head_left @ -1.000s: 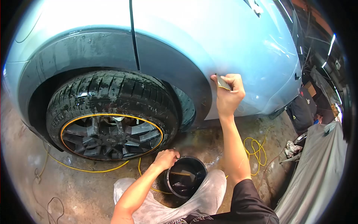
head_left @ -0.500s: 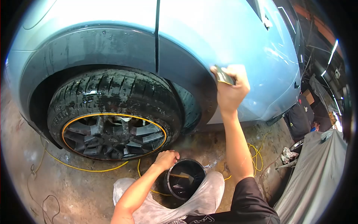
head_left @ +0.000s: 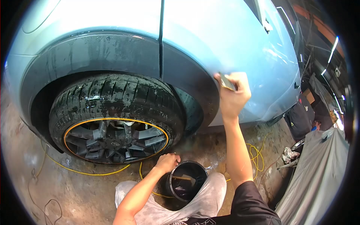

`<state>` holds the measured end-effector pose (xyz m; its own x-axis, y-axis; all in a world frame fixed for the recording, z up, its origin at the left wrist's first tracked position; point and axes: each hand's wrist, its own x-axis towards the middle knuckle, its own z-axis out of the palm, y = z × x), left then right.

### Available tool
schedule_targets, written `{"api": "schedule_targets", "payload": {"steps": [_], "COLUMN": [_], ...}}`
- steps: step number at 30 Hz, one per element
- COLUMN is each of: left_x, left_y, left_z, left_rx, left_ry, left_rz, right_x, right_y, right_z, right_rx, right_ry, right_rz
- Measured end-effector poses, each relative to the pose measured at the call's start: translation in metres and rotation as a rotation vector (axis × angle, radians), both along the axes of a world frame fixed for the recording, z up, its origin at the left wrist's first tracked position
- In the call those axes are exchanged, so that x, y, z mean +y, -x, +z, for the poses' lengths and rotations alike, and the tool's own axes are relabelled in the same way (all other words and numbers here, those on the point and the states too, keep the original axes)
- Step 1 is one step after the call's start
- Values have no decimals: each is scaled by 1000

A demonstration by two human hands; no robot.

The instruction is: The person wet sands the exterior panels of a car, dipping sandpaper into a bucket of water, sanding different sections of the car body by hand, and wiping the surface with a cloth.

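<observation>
A grey, folded piece of sandpaper [head_left: 228, 82] is pinched in my right hand [head_left: 235, 95], pressed against the light blue car panel [head_left: 258, 60] just behind the dark wheel arch trim [head_left: 183, 65]. Down by the wheel, my left hand [head_left: 167, 163] has its fingers curled together beside the rim of a black bucket [head_left: 171, 183]. Whatever those fingers may hold is hidden. Inside the bucket lie dark liquid and a thin brownish strip [head_left: 182, 178]. The bucket stands between my knees.
The wet black tyre [head_left: 112, 93], with an orange-ringed wheel [head_left: 116, 143], fills the left. Yellow hose [head_left: 90, 173] runs over the concrete floor. To the right are a dark bag [head_left: 300, 118], crumpled paper [head_left: 290, 155] and a grey cover sheet [head_left: 315, 168].
My right hand and the sandpaper have shifted slightly down along the panel. The whole view has tilted a little, and my left hand stays beside the bucket.
</observation>
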<state>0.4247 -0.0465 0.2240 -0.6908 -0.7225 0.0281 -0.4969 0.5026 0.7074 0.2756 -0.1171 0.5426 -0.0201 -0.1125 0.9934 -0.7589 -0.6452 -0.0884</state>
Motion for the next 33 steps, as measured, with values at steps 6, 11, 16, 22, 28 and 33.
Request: {"api": "schedule_targets", "payload": {"steps": [6,11,16,22,28,33], "left_x": [-3,-6,-6,-10,-11,-10], "left_y": [5,0,0,9,9,15], "left_z": [-1,4,5,0,-6,-6], "left_rx": [9,60,14,29,14,22], "left_ry": [34,-15,-16,-12,7,5], "left_rz": [-10,7,2,-3,-18,-14], "right_x": [3,-8,-10,-7,-13,-8], "right_y": [-64,-88,-48,-91,-49,-89], "right_z": [48,56,39,58,40,55], "right_rx": [211,237,279,409,288,366], "right_ry": [49,-59,193,86,242,73], "right_rz": [-155,-195,31,-172,48,-99]}}
